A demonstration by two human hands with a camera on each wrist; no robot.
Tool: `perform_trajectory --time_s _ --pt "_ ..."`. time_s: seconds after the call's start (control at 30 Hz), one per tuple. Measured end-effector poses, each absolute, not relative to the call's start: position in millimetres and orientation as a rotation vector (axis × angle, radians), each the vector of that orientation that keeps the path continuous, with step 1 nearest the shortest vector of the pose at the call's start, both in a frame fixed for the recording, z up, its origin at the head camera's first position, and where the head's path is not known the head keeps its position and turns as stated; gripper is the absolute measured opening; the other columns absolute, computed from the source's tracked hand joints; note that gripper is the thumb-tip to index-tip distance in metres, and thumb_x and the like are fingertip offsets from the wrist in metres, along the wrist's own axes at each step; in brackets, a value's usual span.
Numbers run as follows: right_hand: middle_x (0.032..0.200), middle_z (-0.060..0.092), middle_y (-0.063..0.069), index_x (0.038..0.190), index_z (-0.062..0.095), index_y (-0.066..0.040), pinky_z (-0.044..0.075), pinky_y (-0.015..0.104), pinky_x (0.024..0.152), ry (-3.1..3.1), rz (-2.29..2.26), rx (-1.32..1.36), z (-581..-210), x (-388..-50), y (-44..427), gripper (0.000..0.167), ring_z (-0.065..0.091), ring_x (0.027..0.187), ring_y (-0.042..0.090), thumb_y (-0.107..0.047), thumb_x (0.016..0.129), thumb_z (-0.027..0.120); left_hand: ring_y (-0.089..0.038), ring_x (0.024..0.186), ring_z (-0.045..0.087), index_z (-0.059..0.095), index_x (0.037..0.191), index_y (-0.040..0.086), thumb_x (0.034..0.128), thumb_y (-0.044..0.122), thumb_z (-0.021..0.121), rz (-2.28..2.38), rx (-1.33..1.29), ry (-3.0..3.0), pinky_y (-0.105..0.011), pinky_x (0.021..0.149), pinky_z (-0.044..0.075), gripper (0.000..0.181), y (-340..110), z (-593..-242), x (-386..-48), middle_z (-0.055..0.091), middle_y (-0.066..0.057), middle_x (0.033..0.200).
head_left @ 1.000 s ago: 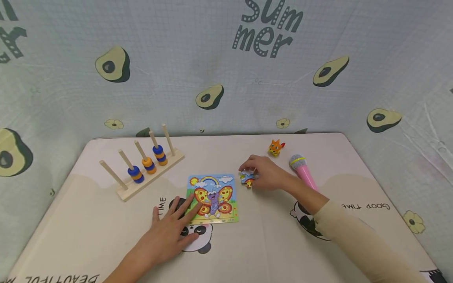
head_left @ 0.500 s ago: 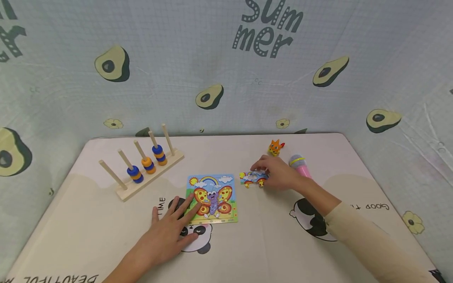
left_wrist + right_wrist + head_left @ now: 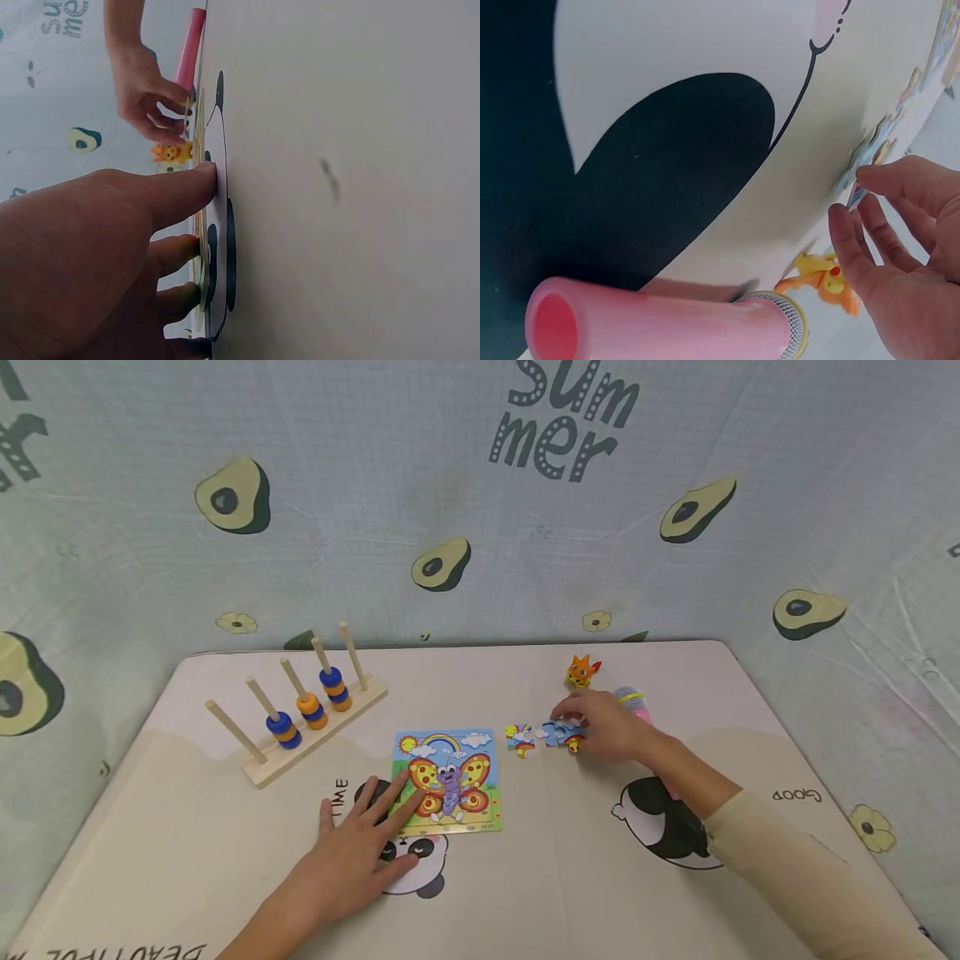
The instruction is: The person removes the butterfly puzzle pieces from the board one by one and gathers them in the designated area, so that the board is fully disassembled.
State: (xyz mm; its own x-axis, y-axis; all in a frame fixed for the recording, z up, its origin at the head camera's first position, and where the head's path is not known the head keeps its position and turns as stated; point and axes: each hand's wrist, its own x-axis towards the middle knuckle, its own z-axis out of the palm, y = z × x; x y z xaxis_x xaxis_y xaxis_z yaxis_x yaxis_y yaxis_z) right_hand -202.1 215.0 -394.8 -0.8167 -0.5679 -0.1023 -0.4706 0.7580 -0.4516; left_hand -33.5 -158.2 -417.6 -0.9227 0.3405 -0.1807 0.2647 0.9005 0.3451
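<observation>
Left hand [image 3: 362, 849] on butterfly puzzle [image 3: 453, 781]; right fingers [image 3: 576, 703] pinch piece [image 3: 566, 732].

Lying flat, a square, rainbow-topped butterfly puzzle [image 3: 452, 782]. Near it at two o'clock, a multicoloured loose piece [image 3: 521, 739]; at three o'clock from that, blue pieces [image 3: 555, 733], plus a pinched piece [image 3: 856, 196], tilted.

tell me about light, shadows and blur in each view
Head view: even light, a soft shadow beside the right sleeve; left wrist view: left hand in shade, a blurred dark smear, cause unclear; right wrist view: a shadow along the pink microphone, distant puzzle pieces soft-edged.
</observation>
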Motion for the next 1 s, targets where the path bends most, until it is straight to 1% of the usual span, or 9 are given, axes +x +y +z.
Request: perform_trajectory --time_s 0.1,0.23,0.37,0.43,0.63,0.83,1.0 --pt "0.123 0.069 0.013 0.124 0.072 -0.004 0.057 0.047 0.097 2.739 -0.57 -0.821 -393 -202 217 0.042 0.063 0.11 0.029 0.009 0.083 0.072 -0.046 0.158 0.022 0.036 0.163 0.033 0.0978 0.053 0.066 0.46 0.456 2.833 -0.091 0.105 0.012 0.074 -158 -418 -34 0.024 -0.001 0.174" --pt "0.119 0.07 0.014 0.121 0.072 -0.002 0.055 0.05 0.098 2.755 -0.527 -0.838 -392 -202 219 0.041 0.063 0.11 0.031 0.01 0.082 0.074 -0.046 0.158 0.022 0.037 0.163 0.032 0.0978 0.053 0.066 0.453 0.458 2.836 -0.091 0.105 0.012 0.074 -158 -418 -34 0.024 -0.001 0.174" --pt "0.121 0.069 0.015 0.12 0.072 -0.003 0.053 0.053 0.102 2.769 -0.481 -0.832 -391 -201 220 0.04 0.063 0.114 0.034 0.009 0.082 0.074 -0.046 0.158 0.022 0.037 0.163 0.032 0.0978 0.053 0.066 0.454 0.459 2.838 -0.091 0.105 0.012 0.074 -158 -417 -33 0.024 -0.001 0.174" --pt "0.121 0.068 0.015 0.12 0.073 -0.004 0.052 0.053 0.104 2.773 -0.467 -0.816 -391 -201 221 0.039 0.062 0.115 0.034 0.009 0.083 0.074 -0.045 0.158 0.023 0.037 0.163 0.031 0.0978 0.053 0.066 0.454 0.461 2.84 -0.091 0.105 0.013 0.074 -158 -417 -33 0.024 -0.001 0.174" --pt "0.114 0.066 0.012 0.12 0.073 -0.003 0.053 0.05 0.1 2.778 -0.44 -0.801 -394 -200 224 0.039 0.062 0.11 0.031 0.011 0.083 0.071 -0.045 0.158 0.023 0.038 0.163 0.03 0.0976 0.053 0.067 0.454 0.464 2.849 -0.091 0.106 0.014 0.074 -158 -416 -32 0.024 0.0 0.174" --pt "0.119 0.066 0.014 0.121 0.073 -0.003 0.051 0.053 0.106 2.795 -0.424 -0.79 -395 -198 226 0.041 0.061 0.116 0.034 0.013 0.083 0.067 -0.045 0.158 0.023 0.038 0.162 0.031 0.0973 0.052 0.067 0.448 0.454 2.842 -0.091 0.106 0.013 0.075 -157 -417 -33 0.025 -0.002 0.174" --pt "0.12 0.066 0.013 0.122 0.072 -0.004 0.049 0.053 0.108 2.797 -0.406 -0.767 -395 -197 226 0.043 0.06 0.118 0.034 0.013 0.083 0.067 -0.045 0.158 0.022 0.038 0.163 0.031 0.0973 0.053 0.067 0.452 0.451 2.84 -0.091 0.106 0.013 0.075 -157 -418 -33 0.024 -0.001 0.174"
